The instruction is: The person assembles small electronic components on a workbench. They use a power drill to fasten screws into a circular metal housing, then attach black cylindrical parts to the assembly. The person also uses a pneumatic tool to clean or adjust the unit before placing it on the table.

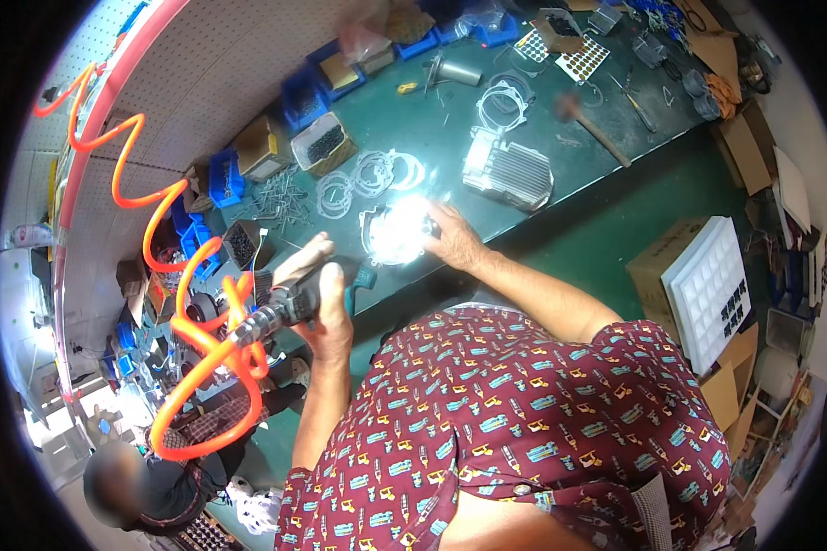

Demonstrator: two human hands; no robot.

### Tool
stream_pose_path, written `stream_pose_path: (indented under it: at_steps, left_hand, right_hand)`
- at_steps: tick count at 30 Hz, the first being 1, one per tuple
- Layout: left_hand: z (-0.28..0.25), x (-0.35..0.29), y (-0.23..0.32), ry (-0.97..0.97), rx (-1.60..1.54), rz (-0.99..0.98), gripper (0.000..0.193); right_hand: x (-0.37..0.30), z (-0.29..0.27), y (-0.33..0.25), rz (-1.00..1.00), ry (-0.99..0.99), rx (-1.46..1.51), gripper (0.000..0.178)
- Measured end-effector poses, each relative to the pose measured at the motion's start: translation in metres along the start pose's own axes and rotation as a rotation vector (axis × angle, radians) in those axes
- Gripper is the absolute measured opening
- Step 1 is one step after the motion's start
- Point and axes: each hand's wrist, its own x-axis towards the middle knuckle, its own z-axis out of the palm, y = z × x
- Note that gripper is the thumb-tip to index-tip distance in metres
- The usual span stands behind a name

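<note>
My left hand (326, 303) is closed around a dark air tool (294, 303), its fitting joined to an orange coiled air hose (198, 450). The tool's front end is partly hidden by my fingers. My right hand (457, 241) rests against a round metal part (386, 243) near the front edge of the bench. Strong glare washes out most of that part, and its details cannot be made out. Fingers of this hand curl at its right side. Just to the right lies a finned grey metal housing (510, 170). Thin ring gaskets (372, 174) lie beyond the part.
On the green bench (432, 119) are a hammer (602, 138), a metal cylinder (457, 72), a box of small black parts (323, 145), loose screws (280, 197) and blue bins (303, 99). A white tray (708, 294) leans by cardboard boxes at right. Another person (156, 487) is at lower left.
</note>
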Motion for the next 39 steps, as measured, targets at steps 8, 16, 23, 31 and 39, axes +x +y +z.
stream_pose_path:
  at_steps: [8,16,23,31,39]
  left_hand:
    - [-0.011,0.002,-0.028,0.113,-0.029,0.055,0.03]
    - [-0.011,0.0,-0.026,0.151,0.084,0.011,0.028]
    - [-0.012,0.019,-0.015,-0.024,0.098,-0.06,0.03]
    - [0.001,0.04,-0.033,-0.204,-0.095,-0.078,0.02]
    - [0.0,0.038,-0.039,-0.222,-0.109,-0.054,0.018]
  right_hand:
    - [-0.001,0.0,-0.003,0.025,-0.034,0.036,0.066]
    - [-0.003,-0.001,0.001,-0.001,-0.015,0.02,0.067]
    - [-0.003,-0.002,0.002,-0.037,-0.02,0.031,0.07]
    - [-0.004,-0.01,-0.004,-0.003,-0.096,0.052,0.069]
    - [-0.003,-0.011,-0.004,-0.008,-0.098,0.053,0.07]
